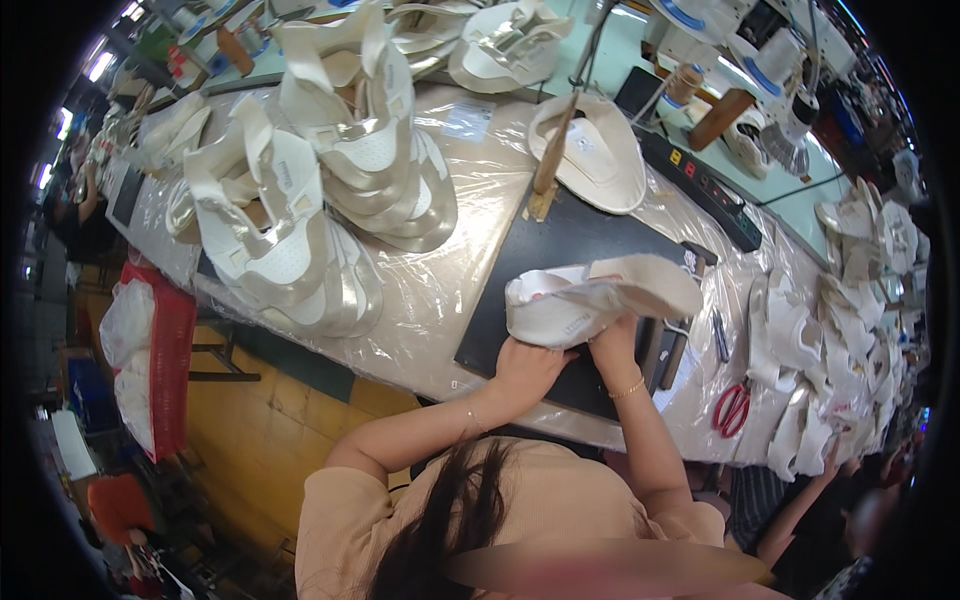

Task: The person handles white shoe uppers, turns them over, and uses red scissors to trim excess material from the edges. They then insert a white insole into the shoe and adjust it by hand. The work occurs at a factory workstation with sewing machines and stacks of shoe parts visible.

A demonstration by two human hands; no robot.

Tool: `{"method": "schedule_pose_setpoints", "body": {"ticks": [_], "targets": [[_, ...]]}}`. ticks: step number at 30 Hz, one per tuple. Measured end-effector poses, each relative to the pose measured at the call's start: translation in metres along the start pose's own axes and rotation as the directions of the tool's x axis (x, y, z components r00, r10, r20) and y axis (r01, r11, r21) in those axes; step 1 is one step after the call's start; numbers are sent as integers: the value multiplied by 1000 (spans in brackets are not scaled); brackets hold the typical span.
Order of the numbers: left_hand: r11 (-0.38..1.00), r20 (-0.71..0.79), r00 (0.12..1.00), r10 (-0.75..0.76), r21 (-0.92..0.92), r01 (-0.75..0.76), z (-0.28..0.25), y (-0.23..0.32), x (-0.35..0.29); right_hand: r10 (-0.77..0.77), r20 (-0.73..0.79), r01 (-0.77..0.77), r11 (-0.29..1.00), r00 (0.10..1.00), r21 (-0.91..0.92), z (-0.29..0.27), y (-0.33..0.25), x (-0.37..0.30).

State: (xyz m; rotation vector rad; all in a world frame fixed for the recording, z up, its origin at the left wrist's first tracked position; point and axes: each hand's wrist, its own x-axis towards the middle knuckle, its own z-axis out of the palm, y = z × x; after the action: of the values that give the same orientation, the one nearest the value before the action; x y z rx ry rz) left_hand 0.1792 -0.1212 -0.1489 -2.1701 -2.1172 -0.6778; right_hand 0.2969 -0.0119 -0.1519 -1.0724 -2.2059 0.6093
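Observation:
Above a black board (505, 290) I hold a white shoe upper (565, 318) with a beige padded edge, tilted on its side. My left hand (530, 374) grips its lower left end, with the fingertips partly hidden behind it. At its lower middle, my right hand (614, 350) has its fingers up against and under the fabric, largely covered by the upper. Beyond the board lies another pale upper (610, 165), its inside facing up. A wooden-handled tool (553, 155) stands at the board's far edge.
Stacked white and gold uppers (270, 220) fill the left of the plastic-covered table (440, 300). More uppers (790, 330) lie at the right, near red-handled scissors (732, 410). A black power strip (700, 190) runs along the back. A red crate (174, 360) stands left.

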Motion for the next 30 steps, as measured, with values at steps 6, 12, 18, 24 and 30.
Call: {"method": "schedule_pose_setpoints", "body": {"ticks": [6, 12, 18, 24, 30], "targets": [[999, -35, 999, 12, 51, -10, 2, -6, -9, -217, -45, 217, 976, 975, -20, -8, -20, -1], [992, -27, 999, 18, 123, -14, 9, 13, -36, -326, -15, 325, 945, 945, -18, -22, -23, -28], [987, 46, 999, -3, 161, -5, 13, 18, -40, -305, -10, 304, 950, 952, -64, -14, -11, -37], [986, 67, 997, 25, 165, -36, 17, 16, -42, -361, -14, 361, 932, 932, -27, -14, -4, -35], [969, -79, 996, 38, 245, -18, 27, 15, -40, -370, 14, 370, 929, 929, -21, -8, 2, -32]]}}
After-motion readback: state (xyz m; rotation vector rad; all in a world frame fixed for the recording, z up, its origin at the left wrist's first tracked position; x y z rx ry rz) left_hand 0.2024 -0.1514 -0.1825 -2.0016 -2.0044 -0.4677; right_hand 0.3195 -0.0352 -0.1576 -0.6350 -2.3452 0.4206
